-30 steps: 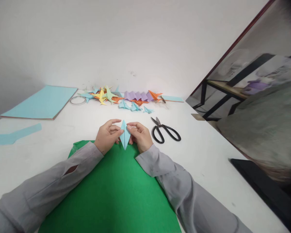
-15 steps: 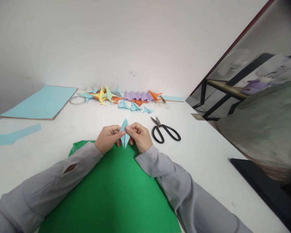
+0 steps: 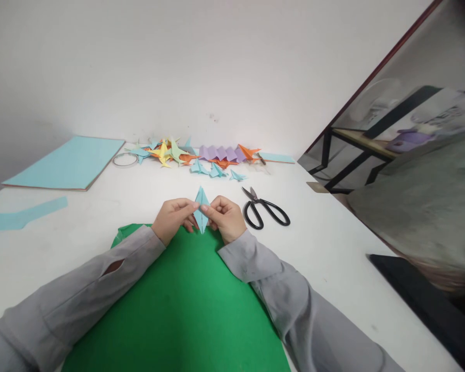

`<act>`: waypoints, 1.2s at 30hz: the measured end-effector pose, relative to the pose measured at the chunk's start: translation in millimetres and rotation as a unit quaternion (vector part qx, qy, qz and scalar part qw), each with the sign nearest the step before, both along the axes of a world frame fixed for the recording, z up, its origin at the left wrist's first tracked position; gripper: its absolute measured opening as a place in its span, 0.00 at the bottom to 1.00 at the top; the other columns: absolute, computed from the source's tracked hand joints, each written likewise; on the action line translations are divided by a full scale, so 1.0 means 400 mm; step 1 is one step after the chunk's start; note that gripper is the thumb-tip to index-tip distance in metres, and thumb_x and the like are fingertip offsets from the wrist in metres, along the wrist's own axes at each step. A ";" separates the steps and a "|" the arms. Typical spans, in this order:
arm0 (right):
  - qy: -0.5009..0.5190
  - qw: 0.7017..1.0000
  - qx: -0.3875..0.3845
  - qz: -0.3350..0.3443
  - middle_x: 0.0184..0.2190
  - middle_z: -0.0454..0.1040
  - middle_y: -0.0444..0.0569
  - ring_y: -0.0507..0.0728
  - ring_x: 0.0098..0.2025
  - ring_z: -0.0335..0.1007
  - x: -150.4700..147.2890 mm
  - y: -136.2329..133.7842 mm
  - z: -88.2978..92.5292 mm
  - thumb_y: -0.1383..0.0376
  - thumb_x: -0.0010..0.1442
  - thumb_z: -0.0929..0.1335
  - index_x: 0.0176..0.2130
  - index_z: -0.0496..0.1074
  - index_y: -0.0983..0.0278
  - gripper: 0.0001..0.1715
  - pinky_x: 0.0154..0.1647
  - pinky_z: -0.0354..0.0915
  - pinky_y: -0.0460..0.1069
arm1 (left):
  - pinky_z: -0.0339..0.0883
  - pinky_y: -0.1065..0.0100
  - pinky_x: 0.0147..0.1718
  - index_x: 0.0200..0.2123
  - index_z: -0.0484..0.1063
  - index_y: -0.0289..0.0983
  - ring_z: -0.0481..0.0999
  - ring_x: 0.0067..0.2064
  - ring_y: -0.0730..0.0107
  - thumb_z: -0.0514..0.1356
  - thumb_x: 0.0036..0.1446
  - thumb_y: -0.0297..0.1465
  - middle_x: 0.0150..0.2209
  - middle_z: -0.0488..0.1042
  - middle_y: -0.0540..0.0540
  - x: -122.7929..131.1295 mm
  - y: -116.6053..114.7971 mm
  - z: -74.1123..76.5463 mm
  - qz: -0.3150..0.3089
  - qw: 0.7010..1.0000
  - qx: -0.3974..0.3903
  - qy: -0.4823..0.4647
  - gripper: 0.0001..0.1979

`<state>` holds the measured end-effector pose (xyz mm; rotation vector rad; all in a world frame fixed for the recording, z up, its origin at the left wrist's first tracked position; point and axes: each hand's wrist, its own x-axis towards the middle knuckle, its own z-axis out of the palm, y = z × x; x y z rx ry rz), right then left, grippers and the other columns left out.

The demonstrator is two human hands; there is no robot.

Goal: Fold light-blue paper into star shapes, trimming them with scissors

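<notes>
A light blue folded paper diamond [image 3: 202, 216] stands nearly upright between my hands, with a crease or slit running down its middle. My left hand [image 3: 175, 219] pinches its left edge, thumb on the front face. On the right edge my right hand [image 3: 227, 217] grips it the same way, thumb near the middle. The fingertips behind the paper are partly hidden. Both hands are held over the far end of a green sheet [image 3: 178, 305]. Black-handled scissors [image 3: 266, 207] lie partly open on the table, just right of my right hand.
Folded paper cranes [image 3: 166, 152] in several colours lie along the wall, beside a pleated purple paper strip [image 3: 221, 153]. At the left are a stack of blue sheets [image 3: 67, 163], a clear tape roll [image 3: 125, 159] and a blue paper offcut [image 3: 27, 213]. A shelf [image 3: 366, 143] stands at right.
The paper diamond now faces me more squarely and shows a more closed centre line. My left thumb has shifted slightly up along its edge. Both hands keep hold of it.
</notes>
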<state>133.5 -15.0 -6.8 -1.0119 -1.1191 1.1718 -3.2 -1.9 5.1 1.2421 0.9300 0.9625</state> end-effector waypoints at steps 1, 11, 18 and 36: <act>-0.002 1.000 0.000 -0.001 0.07 0.62 0.36 0.44 0.09 0.51 0.000 -0.001 0.001 0.57 0.40 0.73 0.18 0.60 0.64 0.21 0.09 0.46 0.40 | 0.64 0.74 0.14 0.25 0.70 0.32 0.70 0.16 0.74 0.63 0.41 0.41 0.14 0.69 0.51 0.000 0.001 -0.002 0.003 1.000 0.002 0.001 0.16; 0.017 1.000 -0.001 0.012 0.07 0.60 0.35 0.44 0.09 0.50 0.007 0.005 -0.008 0.56 0.43 0.72 0.20 0.62 0.64 0.18 0.08 0.44 0.41 | 0.63 0.75 0.15 0.23 0.68 0.33 0.70 0.17 0.74 0.60 0.46 0.42 0.15 0.70 0.50 0.001 0.003 -0.008 -0.040 0.997 0.047 0.038 0.16; -0.050 0.999 0.010 0.005 0.09 0.58 0.36 0.45 0.11 0.49 0.010 0.002 -0.004 0.53 0.43 0.71 0.17 0.64 0.64 0.20 0.10 0.46 0.42 | 0.59 0.76 0.15 0.19 0.67 0.33 0.66 0.16 0.78 0.59 0.47 0.39 0.13 0.66 0.52 0.000 -0.007 0.002 -0.102 0.986 0.082 0.101 0.15; -0.075 0.997 0.031 -0.002 0.09 0.58 0.37 0.46 0.12 0.49 0.000 -0.007 0.001 0.54 0.42 0.72 0.18 0.67 0.65 0.18 0.12 0.46 0.43 | 0.63 0.74 0.16 0.13 0.48 0.37 0.52 0.15 0.84 0.65 0.37 0.37 0.13 0.44 0.60 0.002 -0.005 -0.011 -0.063 0.984 0.124 0.108 0.25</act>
